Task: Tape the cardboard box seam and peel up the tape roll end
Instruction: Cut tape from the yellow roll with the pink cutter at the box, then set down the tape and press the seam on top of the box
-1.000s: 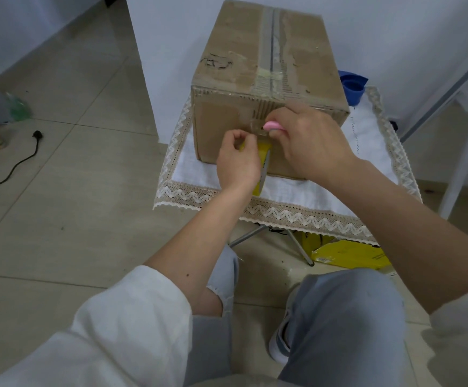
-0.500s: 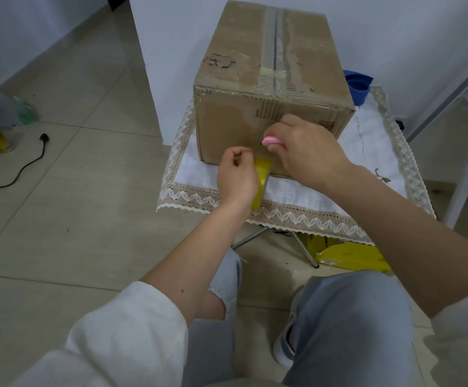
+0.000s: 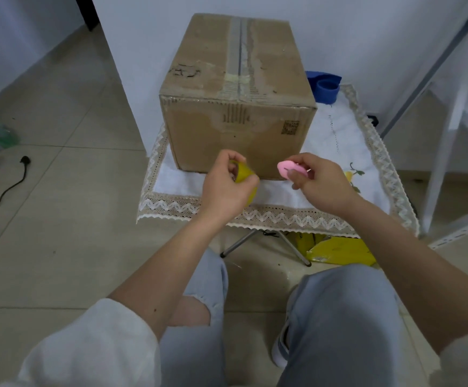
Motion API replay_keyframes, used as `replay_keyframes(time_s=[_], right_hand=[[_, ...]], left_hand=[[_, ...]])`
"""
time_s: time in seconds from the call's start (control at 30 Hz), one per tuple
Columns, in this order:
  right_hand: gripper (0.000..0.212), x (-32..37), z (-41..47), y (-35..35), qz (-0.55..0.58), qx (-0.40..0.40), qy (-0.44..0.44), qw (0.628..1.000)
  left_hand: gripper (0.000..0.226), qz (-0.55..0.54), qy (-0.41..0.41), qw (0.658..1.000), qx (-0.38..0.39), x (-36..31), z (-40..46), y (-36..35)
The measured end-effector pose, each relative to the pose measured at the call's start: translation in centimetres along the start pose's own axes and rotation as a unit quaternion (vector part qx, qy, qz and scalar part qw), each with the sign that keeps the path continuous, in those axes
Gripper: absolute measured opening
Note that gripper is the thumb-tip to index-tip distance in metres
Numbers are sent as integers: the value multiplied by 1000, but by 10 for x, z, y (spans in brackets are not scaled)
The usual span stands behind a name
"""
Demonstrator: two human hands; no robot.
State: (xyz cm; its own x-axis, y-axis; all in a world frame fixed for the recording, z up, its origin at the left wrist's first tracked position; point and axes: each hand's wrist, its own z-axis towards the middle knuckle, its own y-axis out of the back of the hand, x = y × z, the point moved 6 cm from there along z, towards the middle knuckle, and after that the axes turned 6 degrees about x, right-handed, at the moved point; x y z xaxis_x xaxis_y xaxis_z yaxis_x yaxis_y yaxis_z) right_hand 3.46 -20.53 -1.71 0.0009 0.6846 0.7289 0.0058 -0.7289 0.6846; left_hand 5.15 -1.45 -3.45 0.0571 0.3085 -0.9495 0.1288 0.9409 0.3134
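A worn cardboard box stands on a small cloth-covered table. Clear tape runs along its top seam and down onto the front face. My left hand grips a yellowish tape roll just in front of the box's lower front edge. My right hand holds a small pink cutter with a thin blade tip showing, to the right of the roll. Both hands are clear of the box. My fingers hide most of the roll.
A blue tape roll lies behind the box on the right. Torn yellow packaging sits on the floor under the table. A black plug and cord lie on the tiles at left. A white metal frame stands at right.
Both hands have pulled back from the box's front face and moved apart. The tape roll came down and away with my left hand; the pink cutter moved right with my right hand.
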Motion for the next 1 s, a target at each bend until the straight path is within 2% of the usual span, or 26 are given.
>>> replay_keyframes(time_s=[0.17,0.3,0.57,0.87,1.0], right_hand=[[22,-27,-3,8,45,-3,-48,998],[20,-38,-7,9,63,-6,-64,996],[26,-61,-13,6,107,-4,-105,989],[24,-74,-14,4,107,1,-120,987],[24,-78,-16,6,124,-3,-133,983]], left_hand=[[31,193,-58,979,39,-9,4,-8],[34,271,-58,958,75,-1,7,-20],[49,325,-45,938,110,12,7,-36],[66,333,-42,940,59,8,3,-36],[62,333,-58,941,16,-3,3,-35]])
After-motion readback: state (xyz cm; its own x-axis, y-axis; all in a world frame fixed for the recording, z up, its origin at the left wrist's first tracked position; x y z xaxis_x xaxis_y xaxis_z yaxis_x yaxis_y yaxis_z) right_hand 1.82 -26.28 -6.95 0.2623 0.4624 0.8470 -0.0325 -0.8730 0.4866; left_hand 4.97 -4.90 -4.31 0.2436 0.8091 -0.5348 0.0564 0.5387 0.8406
